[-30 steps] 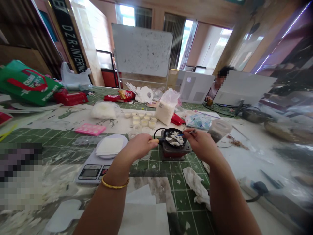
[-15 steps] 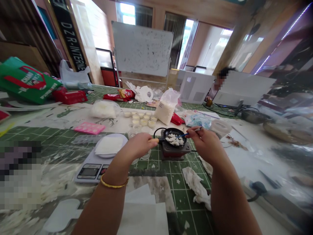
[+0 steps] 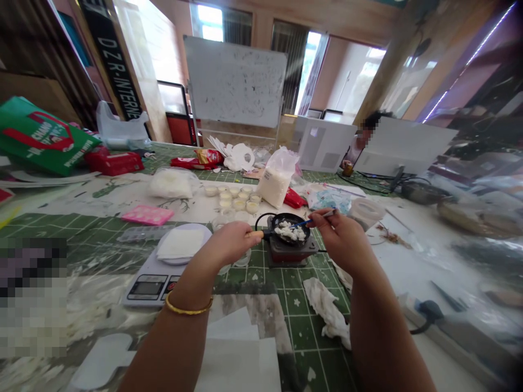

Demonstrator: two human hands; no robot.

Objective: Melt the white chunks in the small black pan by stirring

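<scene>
A: What is closest?

B: Loose paper (image 3: 237,367) on the desk (image 3: 386,272), with a crumpled white cloth (image 3: 326,310) to its right. Beyond the paper, on the left, sits a scale (image 3: 145,288) bearing a stack of white sheets (image 3: 182,243).

A: And the hands?

B: Both are occupied. The left hand (image 3: 229,243) is closed around the handle (image 3: 255,234) of a small black pan (image 3: 278,220). The right hand (image 3: 342,238) pinches a thin blue stick (image 3: 301,223), its tip in among the pan's contents.

A: Where is the pan?

B: On a small burner (image 3: 287,257), in front of the person and between the hands. Whether the burner is on, I cannot tell.

A: How far along does it look?

B: Partway, I would judge. White lumps (image 3: 291,234) lie in the pan, separate and solid-looking, so the stirring seems unfinished. Farther back, a cluster of small cups (image 3: 239,204) holds something pale; those look filled already.

A: And behind them?

B: A clear bag (image 3: 273,182) of pale grains stands just beside the cups. Farthest off is a whiteboard (image 3: 237,81) covered in faint marks.
</scene>
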